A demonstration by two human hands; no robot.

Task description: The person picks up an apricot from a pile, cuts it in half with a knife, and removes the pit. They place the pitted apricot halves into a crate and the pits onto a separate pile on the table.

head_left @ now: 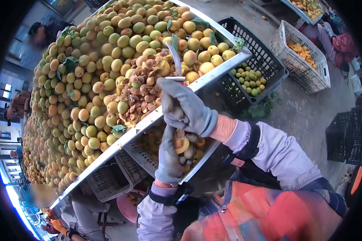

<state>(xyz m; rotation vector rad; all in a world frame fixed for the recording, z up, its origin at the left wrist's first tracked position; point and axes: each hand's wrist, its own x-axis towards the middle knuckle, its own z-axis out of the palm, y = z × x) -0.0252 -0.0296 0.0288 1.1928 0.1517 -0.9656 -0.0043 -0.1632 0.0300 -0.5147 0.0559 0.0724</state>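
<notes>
My left hand [169, 154], in a grey glove, is closed around a halved apricot [182, 145] whose hollow cut face shows. Just above it and touching it, my right hand [189, 106], also gloved in grey, has its fingers curled in; what they hold is hidden. A curved knife [175, 60] with a silvery base stands at the right hand's knuckles by the table rim. Whether that hand grips it cannot be told. Beyond the hands lies a heap of brown apricot pits [142, 90]. Whole green-orange apricots [88, 96] are piled over the table.
The metal table rim [120, 144] runs diagonally past my hands. Below it are a crate [112, 180] and a pink basin [129, 207]. A black crate [265, 52] with green fruit and a white crate [287, 40] with orange pieces stand right. Other people work around the table.
</notes>
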